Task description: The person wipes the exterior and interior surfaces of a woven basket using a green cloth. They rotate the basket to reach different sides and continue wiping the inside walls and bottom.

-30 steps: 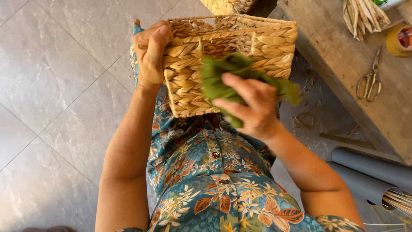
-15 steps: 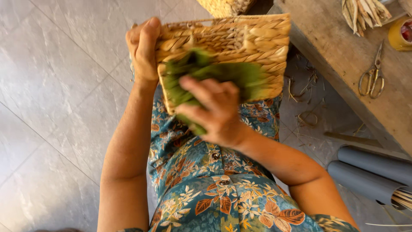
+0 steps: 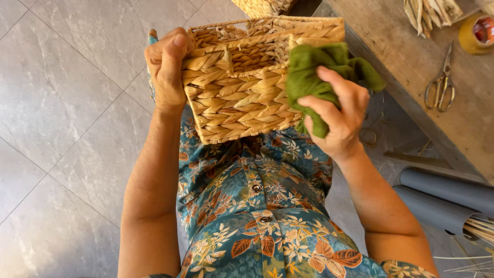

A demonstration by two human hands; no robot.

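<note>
A rectangular woven straw basket (image 3: 242, 92) is held up in front of my chest, its near side wall facing me. My left hand (image 3: 165, 67) grips its left edge, thumb over the rim. My right hand (image 3: 337, 116) clutches a crumpled green cloth (image 3: 314, 72) and presses it against the basket's right side, near the upper right corner. Part of the cloth hangs past the basket's edge. The basket's inside is mostly hidden.
A wooden workbench (image 3: 411, 67) runs along the right, with scissors (image 3: 441, 82), a yellow tape roll (image 3: 476, 33) and a bundle of dried straw strips (image 3: 429, 13). Grey tubes (image 3: 442, 198) lie on the floor at the lower right. Another woven basket (image 3: 262, 6) shows at top. Grey tiled floor (image 3: 62, 128) spreads left.
My right hand with the green cloth has swept from the basket's middle left across to its right side. The left hand has kept its grip on the left edge.
</note>
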